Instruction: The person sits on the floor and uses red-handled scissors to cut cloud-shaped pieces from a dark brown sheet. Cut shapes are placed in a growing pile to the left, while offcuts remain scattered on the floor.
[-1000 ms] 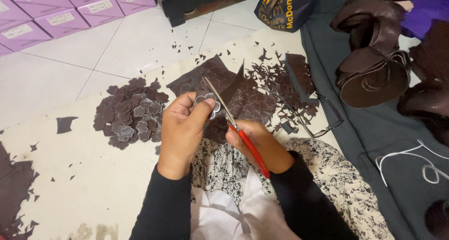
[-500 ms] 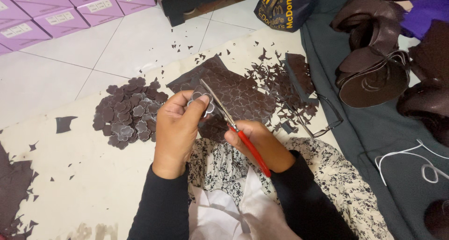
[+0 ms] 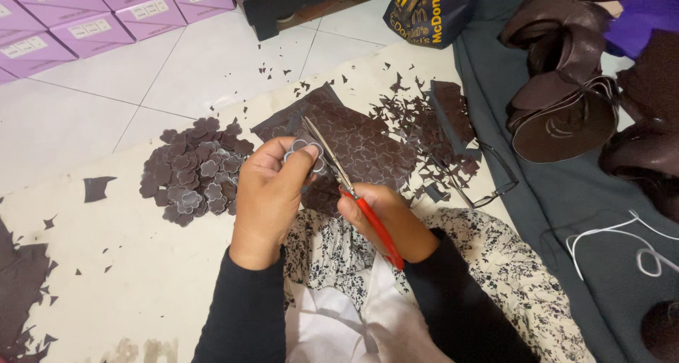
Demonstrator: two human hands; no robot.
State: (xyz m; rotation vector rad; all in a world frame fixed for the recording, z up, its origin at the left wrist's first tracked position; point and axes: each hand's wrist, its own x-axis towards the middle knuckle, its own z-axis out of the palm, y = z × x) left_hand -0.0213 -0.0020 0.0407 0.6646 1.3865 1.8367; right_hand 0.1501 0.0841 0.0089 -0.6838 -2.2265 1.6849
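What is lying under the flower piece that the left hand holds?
Under the flower piece lies a dark brown sheet marked with flower outlines. The left hand and the scissors cover its near part, so that part cannot be seen.

— How many scissors (image 3: 350,186)?
— One pair. Two hands: left (image 3: 269,193), right (image 3: 385,218).
— Boxes (image 3: 106,13)?
— Seven purple ones in view. One heap of flowers (image 3: 194,172), one pair of glasses (image 3: 488,175).

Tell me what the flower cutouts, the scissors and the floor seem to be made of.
Flower cutouts: thin, matte dark-brown sheet, perhaps faux leather or foam; pale grey undersides show on a few.
Scissors, in the right hand: shiny metal blades, glossy red handles, probably plastic.
Floor: glazed white tile, with grout lines and a soft sheen.
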